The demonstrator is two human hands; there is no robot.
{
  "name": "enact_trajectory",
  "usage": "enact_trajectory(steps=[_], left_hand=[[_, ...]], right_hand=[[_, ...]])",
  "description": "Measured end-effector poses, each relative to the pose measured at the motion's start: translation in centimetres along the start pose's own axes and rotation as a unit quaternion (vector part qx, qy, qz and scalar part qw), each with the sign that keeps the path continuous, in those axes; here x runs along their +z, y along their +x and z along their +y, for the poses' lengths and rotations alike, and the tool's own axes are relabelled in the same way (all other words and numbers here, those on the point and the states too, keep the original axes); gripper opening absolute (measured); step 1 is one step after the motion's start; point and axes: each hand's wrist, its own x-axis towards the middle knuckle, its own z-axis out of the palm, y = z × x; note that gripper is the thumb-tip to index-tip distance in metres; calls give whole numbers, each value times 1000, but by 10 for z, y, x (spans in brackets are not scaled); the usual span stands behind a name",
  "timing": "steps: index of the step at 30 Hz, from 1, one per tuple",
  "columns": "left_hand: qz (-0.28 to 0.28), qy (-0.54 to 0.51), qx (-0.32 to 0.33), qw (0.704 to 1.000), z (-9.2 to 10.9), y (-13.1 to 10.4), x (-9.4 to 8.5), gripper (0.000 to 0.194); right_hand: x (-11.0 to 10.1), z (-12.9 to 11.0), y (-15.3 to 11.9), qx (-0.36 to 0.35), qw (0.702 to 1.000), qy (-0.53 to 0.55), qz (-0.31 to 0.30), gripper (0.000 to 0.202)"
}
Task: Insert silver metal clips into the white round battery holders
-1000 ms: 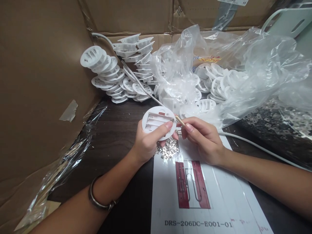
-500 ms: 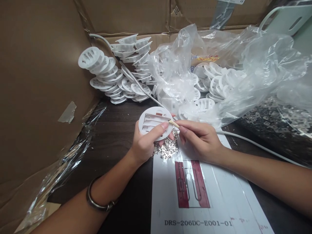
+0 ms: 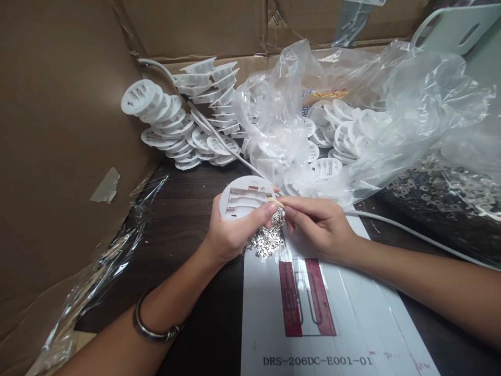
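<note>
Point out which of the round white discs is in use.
The disc in the left hand, with the pale stick in the right hand at its right edge; the others lie piled behind, unheld.

Printed sheet (image 3: 264, 308) on dark tabletop (image 3: 188, 196)

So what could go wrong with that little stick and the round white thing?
The thin stick in the right hand might slip and poke the left hand, which is close to its tip. The round white battery holder could drop and scatter the small metal plates near it.
</note>
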Motion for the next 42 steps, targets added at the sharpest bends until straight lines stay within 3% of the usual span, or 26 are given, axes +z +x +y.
enact_trajectory(steps=[16,24,31,42], left_hand=[[22,144,63,987,6,-3,1,9],[75,85,18,993,2,-3,10,15],[69,50,15,996,3,-3,12,10],[100,104,11,990,6,-2,12,12]], right_hand=[[-1,-4,2,41,998,36,-18,34],[0,5,1,53,993,102,14,28],[0,9,0,50,992,115,9,29],[1,1,2,63,996,62,1,29]])
